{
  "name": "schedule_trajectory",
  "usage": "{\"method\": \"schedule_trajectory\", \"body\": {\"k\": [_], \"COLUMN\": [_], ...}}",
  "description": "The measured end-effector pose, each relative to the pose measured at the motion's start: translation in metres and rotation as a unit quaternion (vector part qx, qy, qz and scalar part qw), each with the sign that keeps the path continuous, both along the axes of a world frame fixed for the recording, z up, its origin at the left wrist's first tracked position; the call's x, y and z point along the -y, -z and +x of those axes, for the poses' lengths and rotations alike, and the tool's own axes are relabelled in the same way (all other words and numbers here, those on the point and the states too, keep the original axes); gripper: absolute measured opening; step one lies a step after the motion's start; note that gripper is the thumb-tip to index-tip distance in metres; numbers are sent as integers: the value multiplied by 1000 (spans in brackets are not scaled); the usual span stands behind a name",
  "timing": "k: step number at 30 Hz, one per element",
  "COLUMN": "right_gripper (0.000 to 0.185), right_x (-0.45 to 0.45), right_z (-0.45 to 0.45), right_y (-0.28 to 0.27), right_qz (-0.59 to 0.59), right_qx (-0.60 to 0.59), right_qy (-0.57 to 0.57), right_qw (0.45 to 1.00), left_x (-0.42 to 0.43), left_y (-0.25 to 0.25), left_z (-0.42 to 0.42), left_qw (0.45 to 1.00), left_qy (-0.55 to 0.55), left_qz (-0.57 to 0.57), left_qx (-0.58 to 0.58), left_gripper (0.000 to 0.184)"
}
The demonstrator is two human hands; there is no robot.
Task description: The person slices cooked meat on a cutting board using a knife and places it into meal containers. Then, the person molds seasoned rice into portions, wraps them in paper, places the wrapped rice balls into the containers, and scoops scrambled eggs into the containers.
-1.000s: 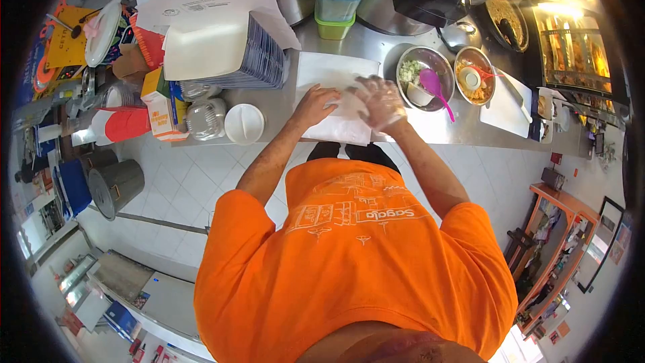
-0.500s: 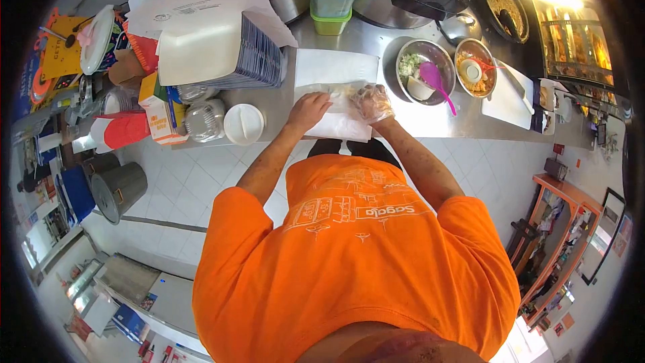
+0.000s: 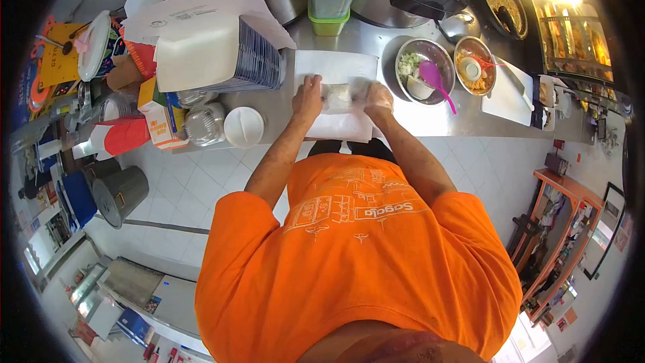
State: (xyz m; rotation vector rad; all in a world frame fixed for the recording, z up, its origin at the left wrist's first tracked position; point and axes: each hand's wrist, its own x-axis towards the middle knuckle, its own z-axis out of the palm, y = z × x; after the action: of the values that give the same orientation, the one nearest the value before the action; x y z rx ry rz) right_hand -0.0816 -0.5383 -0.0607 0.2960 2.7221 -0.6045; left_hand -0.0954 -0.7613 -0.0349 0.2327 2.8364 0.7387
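A small whitish packet [image 3: 337,97], apparently in thin see-through wrapping, lies on a sheet of white paper [image 3: 342,126] on the counter. My left hand [image 3: 308,99] is at the packet's left end, its fingers stretched forward over the paper's left edge. At the right end is my right hand [image 3: 379,99], in a loose clear plastic glove. Motion smears its fingers, so its grip does not show. What is inside the packet cannot be made out.
A metal bowl [image 3: 402,55] with chopped food and a purple spoon [image 3: 431,75] stands to the right. Beyond it are a smaller bowl [image 3: 492,54] and a knife [image 3: 514,83] on a white board [image 3: 500,105]. Stacked boxes [image 3: 262,60] and a round white lid [image 3: 244,127] stand left.
My left hand has moved left and turned its fingers forward. My right hand has shifted slightly right. The whitish packet now shows between them.
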Motion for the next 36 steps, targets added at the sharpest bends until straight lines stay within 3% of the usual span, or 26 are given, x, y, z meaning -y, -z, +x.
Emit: {"method": "schedule_trajectory", "body": {"k": [2, 3, 6, 8, 10, 11, 14, 17, 20, 21, 23, 26, 29, 32, 33, 34, 35, 36], "right_gripper": [35, 38, 39, 36, 35, 35, 35, 38, 43, 43, 37, 30, 31, 31, 28, 29, 31, 33], "right_x": [16, 17, 14, 14, 4, 2, 2, -7, -4, 3, 18, 27, 40, 23, 16, 5, -9, -15], "right_z": [2, 3, -5, 14, 38, 44, 50, 34, 9, -7, -26, -34, -33, -33, -29, -14, 5, 21], "right_y": [-41, -45, -23, -29, -12, 1, -47, -33, -8, -30, -54, -58, -62, -23, -24, -30, -38, -48], "right_qz": [75, 85, -85, -55, -60, -41, -35, -12, 71, 74, 79, 70, 61, 17, -9, -234, -444, -626], "right_qx": [-171, -233, 37, -22, -117, -81, -158, -126, 34, 128, 165, 165, 175, 214, 170, 178, 174, 157], "right_qy": [-50, -79, -65, -115, -196, -231, -289, -353, -255, -203, -181, -154, -99, -225, -285, -164, -34, 98], "right_qw": [981, 966, 994, 992, 972, 969, 944, 927, 964, 968, 966, 972, 978, 950, 943, 942, 878, 757], "left_x": [4, 6, 18, 24, 34, 38, 38, 47, 46, 41, 28, 17, 6, 15, 22, 30, 34, 31], "left_y": [10, 9, 8, 14, 31, 39, 0, 19, 18, 10, -11, 33, 8, 15, 7, -8, -23, -37], "left_z": [-2, -4, -8, 2, 21, 34, 47, 45, 21, 14, -1, -27, -39, -64, -72, -76, -78, -79], "left_qw": [997, 998, 998, 995, 980, 964, 967, 962, 962, 963, 962, 982, 984, 948, 924, 891, 850, 814], "left_qy": [9, 29, 68, 74, 131, 159, 168, 189, 251, 251, 253, 60, 66, 130, 142, 152, 161, 159], "left_qz": [2, -2, 16, 70, -3, -38, -18, -23, -68, -74, -86, 44, -3, 50, 127, 203, 277, 340], "left_qx": [-81, -50, 0, -24, -152, -211, -192, -198, -79, -69, -49, 172, 167, 285, 330, 376, 419, 443], "left_gripper": [29, 29, 27, 25, 26, 26, 24, 24, 28, 26, 24, 28, 40, 50, 48, 45, 43, 42]}}
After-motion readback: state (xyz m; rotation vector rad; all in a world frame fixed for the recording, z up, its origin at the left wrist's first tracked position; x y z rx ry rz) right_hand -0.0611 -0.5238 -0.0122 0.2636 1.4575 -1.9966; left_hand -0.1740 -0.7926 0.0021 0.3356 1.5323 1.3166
